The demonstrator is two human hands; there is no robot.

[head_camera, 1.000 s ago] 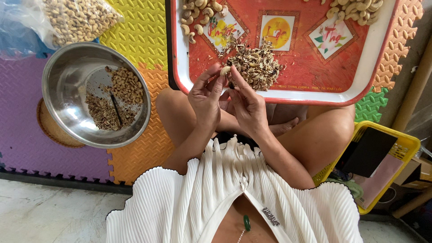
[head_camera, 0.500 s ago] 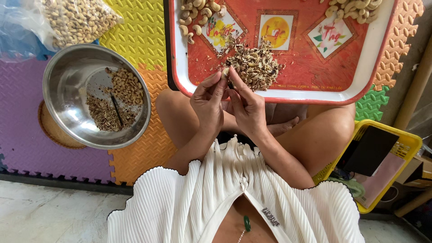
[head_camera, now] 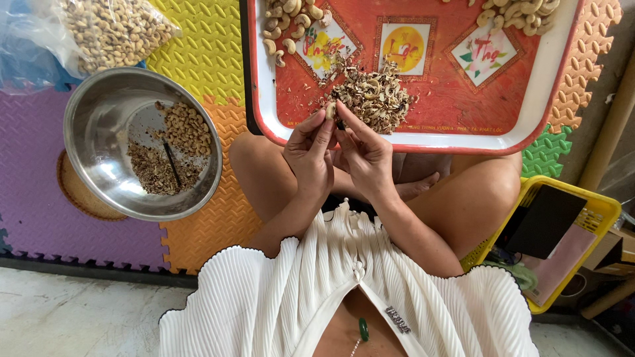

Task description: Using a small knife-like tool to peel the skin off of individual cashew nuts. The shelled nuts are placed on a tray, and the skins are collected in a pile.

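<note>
A: What is proving hard to make out here?

B: The small pale cashew nut (head_camera: 331, 111) is mostly hiding between the fingertips; only its top end is showing. A thin dark tool seems to be sitting beside it, but I cannot tell what it is. The red tray (head_camera: 456, 106) is running off the top edge, so the piles of whole nuts are being cut off.

A: Which way is the nut pointing?

B: Its long axis is running roughly away from the person, up toward the tray. It is being held just over the tray's near rim, in front of the heap of brown husks (head_camera: 374, 99).

A: And the hands?

B: The left hand (head_camera: 309, 153) is pinching the nut, thumb and fingers closing together on it. The right hand (head_camera: 364, 155) is pressing against it from the other side, fingers curling together on the dark tool; both hands are touching.

A: What is lying around them?

B: A steel bowl (head_camera: 99, 119) holding kernels and scraps is sitting to the left on the coloured foam mats (head_camera: 198, 225), well apart from the hands. A clear bag of nuts (head_camera: 106, 30) is lying beyond the bowl. A yellow basket (head_camera: 595, 218) is standing to the right of the knee. The husk heap is standing between the hands and the far piles of nuts
</note>
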